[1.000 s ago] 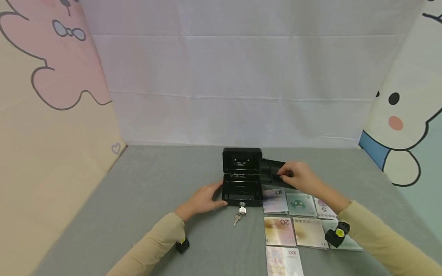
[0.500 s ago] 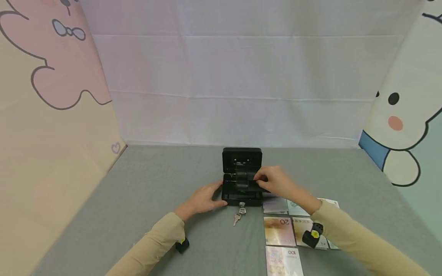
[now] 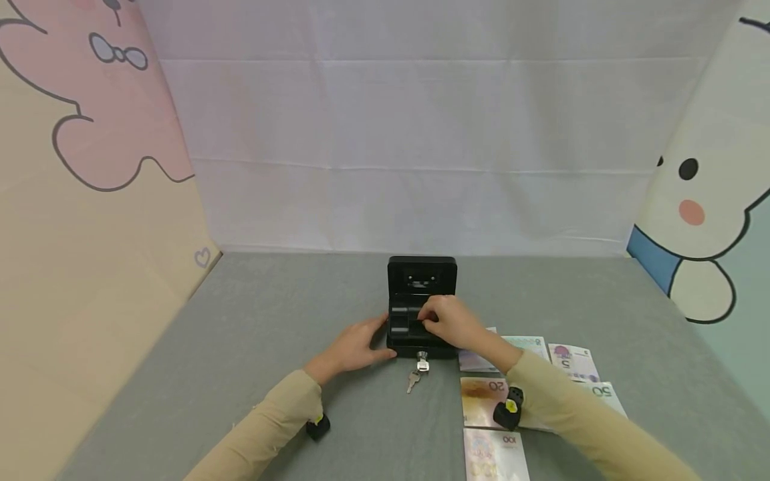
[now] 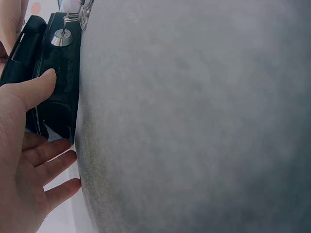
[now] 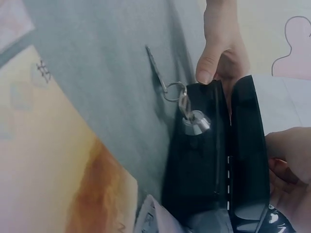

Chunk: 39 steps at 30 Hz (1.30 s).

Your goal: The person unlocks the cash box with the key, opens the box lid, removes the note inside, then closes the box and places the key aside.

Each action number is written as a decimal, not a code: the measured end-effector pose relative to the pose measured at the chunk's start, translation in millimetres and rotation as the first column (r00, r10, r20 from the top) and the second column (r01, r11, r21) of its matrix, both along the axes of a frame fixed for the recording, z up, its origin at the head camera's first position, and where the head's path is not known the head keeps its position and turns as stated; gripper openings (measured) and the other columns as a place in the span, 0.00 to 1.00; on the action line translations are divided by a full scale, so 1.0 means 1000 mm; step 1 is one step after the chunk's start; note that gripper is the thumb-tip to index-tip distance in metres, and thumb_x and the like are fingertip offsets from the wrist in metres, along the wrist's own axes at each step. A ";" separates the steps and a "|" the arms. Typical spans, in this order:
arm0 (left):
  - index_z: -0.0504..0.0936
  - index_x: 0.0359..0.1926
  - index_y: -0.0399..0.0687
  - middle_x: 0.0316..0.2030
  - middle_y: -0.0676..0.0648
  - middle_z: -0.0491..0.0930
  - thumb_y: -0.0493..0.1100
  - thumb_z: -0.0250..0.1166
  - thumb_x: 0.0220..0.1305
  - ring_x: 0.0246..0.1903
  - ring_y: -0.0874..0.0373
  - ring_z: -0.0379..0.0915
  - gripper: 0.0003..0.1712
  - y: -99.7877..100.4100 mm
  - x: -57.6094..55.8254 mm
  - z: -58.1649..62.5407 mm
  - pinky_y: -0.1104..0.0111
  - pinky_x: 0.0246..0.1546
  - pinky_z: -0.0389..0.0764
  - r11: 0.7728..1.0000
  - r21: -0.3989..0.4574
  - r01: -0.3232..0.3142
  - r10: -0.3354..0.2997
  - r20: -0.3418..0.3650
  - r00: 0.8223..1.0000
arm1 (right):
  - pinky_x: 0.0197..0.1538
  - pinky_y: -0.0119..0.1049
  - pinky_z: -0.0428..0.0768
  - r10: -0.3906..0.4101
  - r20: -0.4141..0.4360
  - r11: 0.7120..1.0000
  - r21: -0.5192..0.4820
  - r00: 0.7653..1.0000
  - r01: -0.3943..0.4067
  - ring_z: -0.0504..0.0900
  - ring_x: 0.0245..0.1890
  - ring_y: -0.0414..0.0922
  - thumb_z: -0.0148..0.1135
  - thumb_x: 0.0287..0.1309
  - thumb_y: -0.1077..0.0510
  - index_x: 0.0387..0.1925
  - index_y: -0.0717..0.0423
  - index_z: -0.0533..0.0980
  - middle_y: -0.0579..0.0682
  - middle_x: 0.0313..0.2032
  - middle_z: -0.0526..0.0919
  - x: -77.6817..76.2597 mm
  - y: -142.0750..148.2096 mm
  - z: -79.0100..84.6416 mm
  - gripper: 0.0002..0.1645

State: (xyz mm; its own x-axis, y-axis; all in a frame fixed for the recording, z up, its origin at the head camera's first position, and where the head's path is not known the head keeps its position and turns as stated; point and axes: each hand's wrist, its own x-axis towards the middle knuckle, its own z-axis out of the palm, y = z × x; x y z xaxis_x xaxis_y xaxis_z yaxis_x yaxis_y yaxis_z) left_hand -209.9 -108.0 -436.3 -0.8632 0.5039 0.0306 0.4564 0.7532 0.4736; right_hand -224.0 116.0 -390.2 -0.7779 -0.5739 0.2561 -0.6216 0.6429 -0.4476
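Observation:
A small black cash box stands on the grey table with its lid raised. My right hand pinches the middle of a black coin tray, which lies over the box's opening. In the right wrist view, the tray shows at the box top, the right fingers partly hidden behind it. My left hand rests at the box's left front corner. Its thumb lies on the front face, its fingers spread along the side. A key ring hangs from the front lock, with a key on it.
Banknotes lie in rows to the right of the box, among them a 20 note, a 100 note and a 5 note. My right forearm passes over some of them. A white cloth hangs behind the table.
My right hand has carried the coin tray leftward from beside the box, above the banknotes, and lowered it over the box's opening. My left hand has stayed at the box corner.

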 end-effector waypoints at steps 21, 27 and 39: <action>0.59 0.65 0.37 0.60 0.41 0.66 0.55 0.64 0.55 0.59 0.49 0.64 0.44 0.001 0.002 0.003 0.58 0.56 0.68 1.000 0.006 0.003 -0.003 -0.001 1.000 | 0.32 0.34 0.79 -0.038 0.006 0.999 0.021 0.999 0.038 0.78 0.27 0.40 0.62 0.48 0.68 0.28 0.61 0.82 0.50 0.26 0.80 0.001 -0.007 -0.018 0.05; 0.58 0.66 0.37 0.61 0.41 0.65 0.55 0.64 0.55 0.59 0.49 0.63 0.44 0.001 0.002 0.002 0.58 0.56 0.68 1.000 0.004 0.005 -0.005 0.000 1.000 | 0.32 0.34 0.79 -0.036 0.025 0.999 0.022 0.999 0.035 0.78 0.27 0.41 0.62 0.48 0.68 0.28 0.61 0.82 0.50 0.27 0.80 0.001 -0.007 -0.018 0.05; 0.58 0.66 0.38 0.61 0.41 0.65 0.55 0.64 0.55 0.60 0.49 0.62 0.44 0.001 0.002 0.003 0.58 0.57 0.67 1.000 0.008 -0.001 0.001 0.007 1.000 | 0.35 0.35 0.80 0.022 0.023 0.999 0.025 0.999 -0.022 0.81 0.32 0.44 0.61 0.49 0.70 0.30 0.63 0.82 0.52 0.30 0.83 -0.001 -0.005 -0.016 0.06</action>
State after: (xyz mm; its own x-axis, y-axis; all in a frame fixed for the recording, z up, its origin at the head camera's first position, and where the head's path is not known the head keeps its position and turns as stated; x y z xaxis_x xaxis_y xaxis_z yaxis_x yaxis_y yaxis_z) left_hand -207.5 -107.0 -433.8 -0.8642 0.5024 0.0289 0.4522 0.7500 0.4827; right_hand -225.5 111.3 -406.4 -0.7706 -0.5970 0.2232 -0.6254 0.6406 -0.4455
